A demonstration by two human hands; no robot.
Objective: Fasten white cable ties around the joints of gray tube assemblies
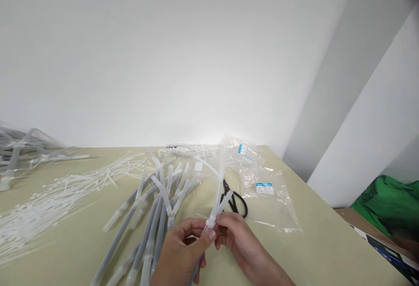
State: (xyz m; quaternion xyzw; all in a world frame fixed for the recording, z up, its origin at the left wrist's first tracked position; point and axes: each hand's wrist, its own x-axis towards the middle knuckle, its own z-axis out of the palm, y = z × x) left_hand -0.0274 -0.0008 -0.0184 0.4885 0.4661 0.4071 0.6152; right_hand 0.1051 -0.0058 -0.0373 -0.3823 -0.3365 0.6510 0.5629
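My left hand (186, 247) is closed around the grey stem of a Y-shaped tube (217, 196), just below its joint. The tube stands nearly upright, with one long translucent branch and one short one. My right hand (237, 236) is closed at the same joint, thumb and forefinger pinching its right side. A whitish band circles the joint; whether a cable tie end lies in my right fingers is hidden. Black-handled scissors (235, 203) lie just behind my right hand. Left of my hands is a pile of similar grey tubes (157, 209) with translucent branches.
Many loose white cable ties (65, 194) spread over the left of the table (327, 251). More tubes (19, 150) are heaped at the far left. Clear plastic bags (271, 203) with blue labels lie behind right. A green bag (393, 203) sits beyond the table's right edge.
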